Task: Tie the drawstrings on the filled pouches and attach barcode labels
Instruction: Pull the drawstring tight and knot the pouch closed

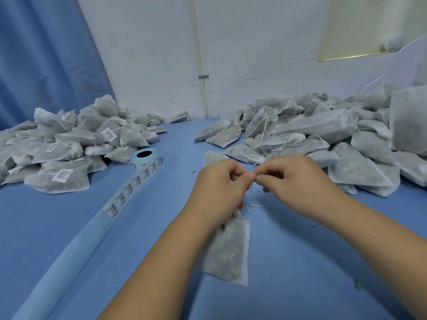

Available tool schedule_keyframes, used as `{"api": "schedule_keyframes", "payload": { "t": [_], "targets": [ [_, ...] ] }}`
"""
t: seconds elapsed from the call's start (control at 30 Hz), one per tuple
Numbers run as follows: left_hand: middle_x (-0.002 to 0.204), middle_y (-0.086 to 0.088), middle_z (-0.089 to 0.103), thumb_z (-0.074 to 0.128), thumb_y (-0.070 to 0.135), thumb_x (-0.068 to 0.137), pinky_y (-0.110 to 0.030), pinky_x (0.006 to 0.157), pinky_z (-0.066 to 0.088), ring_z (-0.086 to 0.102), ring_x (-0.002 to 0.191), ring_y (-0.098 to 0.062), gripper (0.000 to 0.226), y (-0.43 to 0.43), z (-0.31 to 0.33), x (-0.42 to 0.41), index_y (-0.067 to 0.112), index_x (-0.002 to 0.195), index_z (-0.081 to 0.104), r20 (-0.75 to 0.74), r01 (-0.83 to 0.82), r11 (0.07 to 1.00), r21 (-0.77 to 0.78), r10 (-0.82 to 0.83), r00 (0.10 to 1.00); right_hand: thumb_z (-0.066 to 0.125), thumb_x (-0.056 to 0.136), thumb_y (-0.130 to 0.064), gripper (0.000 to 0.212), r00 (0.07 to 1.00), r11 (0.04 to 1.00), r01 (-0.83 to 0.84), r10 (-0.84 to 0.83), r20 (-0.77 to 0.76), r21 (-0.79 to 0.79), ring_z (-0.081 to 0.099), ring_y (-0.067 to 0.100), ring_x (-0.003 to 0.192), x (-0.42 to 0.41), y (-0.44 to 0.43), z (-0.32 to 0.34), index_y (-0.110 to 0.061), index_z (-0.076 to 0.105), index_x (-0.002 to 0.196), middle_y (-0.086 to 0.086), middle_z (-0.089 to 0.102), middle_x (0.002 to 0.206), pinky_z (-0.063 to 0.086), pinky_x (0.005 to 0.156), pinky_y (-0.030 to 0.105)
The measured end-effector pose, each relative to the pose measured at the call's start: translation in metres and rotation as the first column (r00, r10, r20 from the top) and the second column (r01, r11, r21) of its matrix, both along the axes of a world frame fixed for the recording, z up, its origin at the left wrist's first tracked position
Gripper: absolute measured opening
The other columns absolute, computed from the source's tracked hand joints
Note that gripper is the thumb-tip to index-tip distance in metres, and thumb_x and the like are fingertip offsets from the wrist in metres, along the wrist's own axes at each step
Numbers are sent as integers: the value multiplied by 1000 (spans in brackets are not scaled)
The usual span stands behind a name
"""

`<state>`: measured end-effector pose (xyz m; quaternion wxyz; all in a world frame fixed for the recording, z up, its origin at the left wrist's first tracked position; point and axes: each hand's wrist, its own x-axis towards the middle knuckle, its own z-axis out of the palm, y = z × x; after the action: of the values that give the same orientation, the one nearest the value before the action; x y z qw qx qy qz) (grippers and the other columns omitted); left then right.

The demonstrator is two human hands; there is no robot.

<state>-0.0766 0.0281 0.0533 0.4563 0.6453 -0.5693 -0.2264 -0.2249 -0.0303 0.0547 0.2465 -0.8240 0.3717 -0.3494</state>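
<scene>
Pouch near the tabletop's front edge looks light and floppy, best gripped at its neck; left hand and right hand pinch its drawstring

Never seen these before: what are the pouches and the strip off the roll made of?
The pouch looks like thin non-woven fabric, matte and semi-sheer: dark filling shows through. The label strip seems smooth pale-blue backing paper carrying white printed stickers.

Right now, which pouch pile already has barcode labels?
The left pile, beside the label roll: its pouches show white barcode stickers; the right pile shows none.
</scene>
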Motion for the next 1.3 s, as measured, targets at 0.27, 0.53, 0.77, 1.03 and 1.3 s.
{"api": "schedule_keyframes", "payload": {
  "t": [0.27, 0.53, 0.77, 1.03, 1.3],
  "targets": [
    [68, 7, 64, 68, 29, 90, -11, 45, 40, 57, 45, -1, 17, 1, 4, 2, 20, 76, 66, 124, 23, 999, 50, -29, 992, 68, 88, -18, 15, 997, 954, -39, 19, 71, 299, 57, -1, 51, -1, -3, 1, -14, 71, 73, -10, 64, 58, 45, 51, 18],
    [46, 15, 57, 68, 27, 92, -10, 43, 36, 55, 42, 1, 16, 3, 6, 3, 17, 79, 69, 59, 55, 986, 159, -65, 996, 70, 81, -13, 9, 966, 803, -180, 37, 255, 568, 53, 11, 54, -4, -8, -1, -9, 74, 74, -2, 60, 59, 40, 52, 24],
    [62, 7, 70, 70, 24, 90, -9, 38, 29, 48, 39, -1, 16, 7, 9, 3, 11, 83, 77, -166, 74, 968, 241, -34, 986, 72, 73, -14, 7, 941, 768, -225, 11, 339, 600, 49, 11, 49, -2, -11, -6, -9, 72, 69, 0, 55, 55, 37, 45, 21],
    [62, 3, 69, 71, 15, 87, -14, 42, 40, 52, 42, -6, 13, 7, 8, 2, 7, 77, 75, -436, 155, 953, 261, -27, 899, 74, 66, -20, 8, 934, 804, -193, -26, 357, 563, 47, 12, 48, -1, -13, -7, -13, 72, 62, 0, 55, 55, 37, 43, 21],
    [72, 0, 66, 72, 17, 86, -16, 46, 41, 53, 48, -7, 12, 6, 6, 4, 17, 74, 73, -395, 176, 964, 201, -85, 915, 74, 68, -22, 20, 934, 796, -202, -19, 357, 570, 50, 9, 50, -4, -14, -6, -5, 75, 79, -3, 59, 60, 38, 43, 20]
  ]
}}
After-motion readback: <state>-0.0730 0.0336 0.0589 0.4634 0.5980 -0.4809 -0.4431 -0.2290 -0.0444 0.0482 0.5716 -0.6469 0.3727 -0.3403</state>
